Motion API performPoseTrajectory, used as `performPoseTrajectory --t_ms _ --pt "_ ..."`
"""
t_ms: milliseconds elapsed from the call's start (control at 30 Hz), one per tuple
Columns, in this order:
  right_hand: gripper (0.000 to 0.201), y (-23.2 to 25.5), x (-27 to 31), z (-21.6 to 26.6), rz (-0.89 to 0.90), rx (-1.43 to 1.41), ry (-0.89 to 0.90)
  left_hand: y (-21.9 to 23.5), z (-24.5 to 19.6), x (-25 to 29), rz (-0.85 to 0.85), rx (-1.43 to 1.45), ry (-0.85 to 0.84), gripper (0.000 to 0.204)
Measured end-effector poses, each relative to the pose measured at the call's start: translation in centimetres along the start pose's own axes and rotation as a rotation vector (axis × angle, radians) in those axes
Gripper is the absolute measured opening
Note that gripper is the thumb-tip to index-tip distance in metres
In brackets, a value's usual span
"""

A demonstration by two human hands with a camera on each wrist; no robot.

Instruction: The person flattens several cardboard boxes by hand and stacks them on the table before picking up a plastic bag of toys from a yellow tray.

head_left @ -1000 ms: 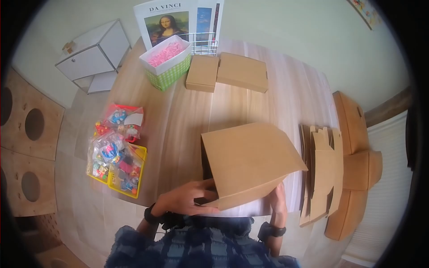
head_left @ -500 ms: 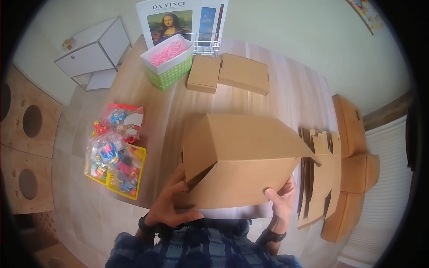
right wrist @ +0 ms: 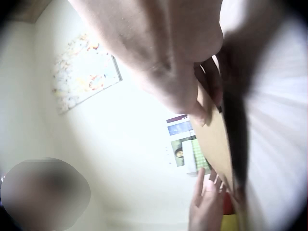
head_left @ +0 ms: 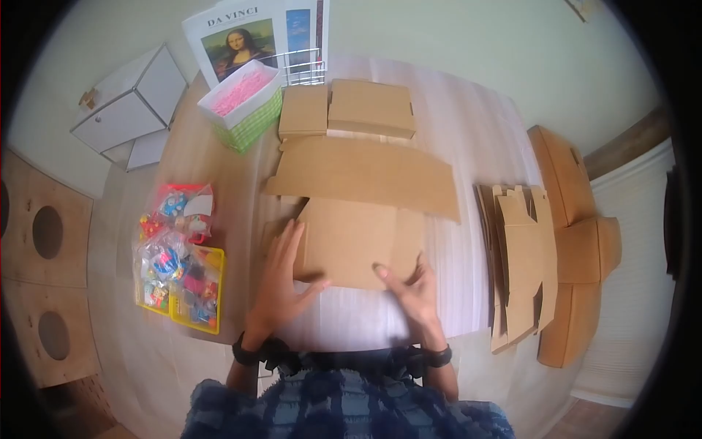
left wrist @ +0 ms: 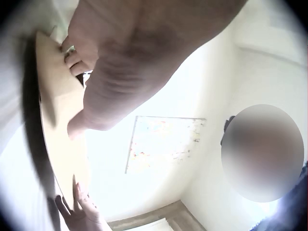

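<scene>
A partly unfolded brown cardboard box [head_left: 351, 245] lies in front of me on the table, its long lid panel [head_left: 365, 172] spread toward the far side. My left hand [head_left: 281, 285] rests at the box's left side, fingers stretched along a side flap and thumb beside the near edge. At the near right, my right hand [head_left: 415, 296] pinches the cardboard, with its thumb on the upper face. The right wrist view shows that thumb [right wrist: 202, 117] on one side of the panel and fingers [right wrist: 215, 86] on the other.
Two closed cardboard boxes [head_left: 371, 108] sit at the back beside a green checked basket [head_left: 252, 126] of pink shreds. Bagged small toys in red and yellow trays [head_left: 219, 293] lie to the left. Flattened cardboard [head_left: 521, 256] is stacked at the right edge.
The box was upright and turned between both hands; now it lies low, with its lid panel folded out away from me. Both hands have shifted to its near corners.
</scene>
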State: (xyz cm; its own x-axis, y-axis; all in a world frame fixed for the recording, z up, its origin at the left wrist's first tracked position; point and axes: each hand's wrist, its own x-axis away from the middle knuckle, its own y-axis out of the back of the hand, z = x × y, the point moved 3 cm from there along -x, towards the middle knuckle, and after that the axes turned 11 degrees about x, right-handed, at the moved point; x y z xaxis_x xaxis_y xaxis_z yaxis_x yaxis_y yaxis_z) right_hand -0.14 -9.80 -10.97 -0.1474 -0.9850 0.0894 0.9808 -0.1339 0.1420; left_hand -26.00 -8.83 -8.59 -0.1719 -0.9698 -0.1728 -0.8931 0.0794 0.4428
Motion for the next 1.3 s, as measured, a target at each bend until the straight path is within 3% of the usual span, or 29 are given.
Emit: performPoseTrajectory --t_ms 100,233,267,367,433,533,600,633,667,733,800,867,933,967,1033,1133,1200,1233,1300 --pt "0.038 0.5 0.7 -0.6 0.172 -0.025 -0.118 -0.3 1.4 -0.6 0.011 -0.068 -0.032 0.083" --pt "0.036 1.9 1.0 -0.1 0.111 0.060 -0.143 -1.7 2.9 0.2 0.105 -0.305 -0.102 0.075" --pt "0.037 2.2 0.8 -0.8 0.093 0.022 -0.079 -1.8 2.9 0.5 0.114 -0.321 -0.110 0.074" --pt "0.036 1.8 0.5 0.2 -0.032 -0.197 -0.324 -2.2 1.5 0.8 0.145 -0.347 -0.128 0.073" --pt "0.036 2.1 0.9 -1.6 0.002 -0.152 -0.348 -2.4 0.8 1.0 0.166 -0.340 -0.130 0.074" --pt "0.037 3.6 2.0 -2.8 0.125 -0.046 -0.371 -1.9 1.4 0.9 0.015 -0.145 -0.073 0.077" --pt "0.036 5.0 3.0 -3.1 0.176 0.038 -0.371 -1.0 0.5 1.6 -0.239 -0.226 0.085 0.077" --pt "0.036 5.5 3.5 -2.7 0.222 0.067 -0.262 -0.7 -0.1 1.4 -0.334 -0.250 0.138 0.077" --pt "0.035 6.2 4.1 -2.3 0.250 0.106 -0.157 -0.5 0.2 1.0 -0.393 0.055 0.204 0.075" --pt "0.027 7.3 5.3 -0.9 0.290 0.080 -0.045 0.5 -0.2 1.5 -0.296 0.423 0.333 0.070" --pt "0.032 8.0 5.8 0.1 0.388 0.028 -0.008 1.6 0.2 3.4 -0.108 0.063 0.104 0.062" --pt "0.032 9.1 6.1 1.4 0.475 0.041 0.009 1.8 2.7 5.6 -0.176 0.165 0.054 0.058" --pt "0.042 10.4 6.5 0.9 0.553 -0.011 0.021 0.4 5.0 6.3 -0.356 1.156 0.579 0.056" --pt "0.047 10.9 6.7 0.8 0.598 -0.036 0.026 0.2 4.3 5.7 -0.331 1.092 0.484 0.057" --pt "0.064 12.6 6.8 2.8 0.509 -0.095 0.093 -0.5 0.7 4.4 -0.297 0.967 0.286 0.057" --pt "0.082 14.3 6.5 3.5 0.488 -0.209 0.206 0.9 8.1 6.0 -0.233 0.998 0.294 0.055" --pt "0.080 14.6 6.8 3.6 0.436 -0.204 0.275 -0.1 6.3 4.5 -0.026 1.112 0.290 0.055" --pt "0.078 14.6 7.3 2.8 0.439 -0.288 0.182 -0.7 5.5 4.0 0.074 1.167 0.287 0.055" --pt "0.074 14.3 8.4 0.8 0.450 -0.455 0.000 -2.5 0.9 1.9 0.095 1.019 0.270 0.055"
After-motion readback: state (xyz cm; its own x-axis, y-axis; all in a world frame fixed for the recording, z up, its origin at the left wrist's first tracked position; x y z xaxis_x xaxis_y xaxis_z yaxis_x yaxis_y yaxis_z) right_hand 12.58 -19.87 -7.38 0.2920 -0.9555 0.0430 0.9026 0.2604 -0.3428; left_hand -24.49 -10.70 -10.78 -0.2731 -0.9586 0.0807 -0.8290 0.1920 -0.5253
